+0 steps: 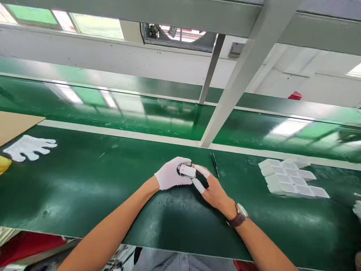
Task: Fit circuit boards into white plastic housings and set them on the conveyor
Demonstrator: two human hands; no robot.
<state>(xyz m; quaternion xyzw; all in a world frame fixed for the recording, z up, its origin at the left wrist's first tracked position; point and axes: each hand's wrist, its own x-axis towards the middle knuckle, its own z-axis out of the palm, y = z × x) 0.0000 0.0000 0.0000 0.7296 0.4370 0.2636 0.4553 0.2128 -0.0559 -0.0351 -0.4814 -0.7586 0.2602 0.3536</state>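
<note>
Holds a small, white, rectangular, apparently plastic piece over the smooth green bench, clasped in the grip of white-gloved left hand and white-finger-capped right hand. Seems mid-handling; calls for a steady two-handed hold.

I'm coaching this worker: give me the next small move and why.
Perhaps steady the small white item in the gloved left hand and turn it slightly with the right hand: both hands are at it, while the tweezers lie unheld on the table.
</note>
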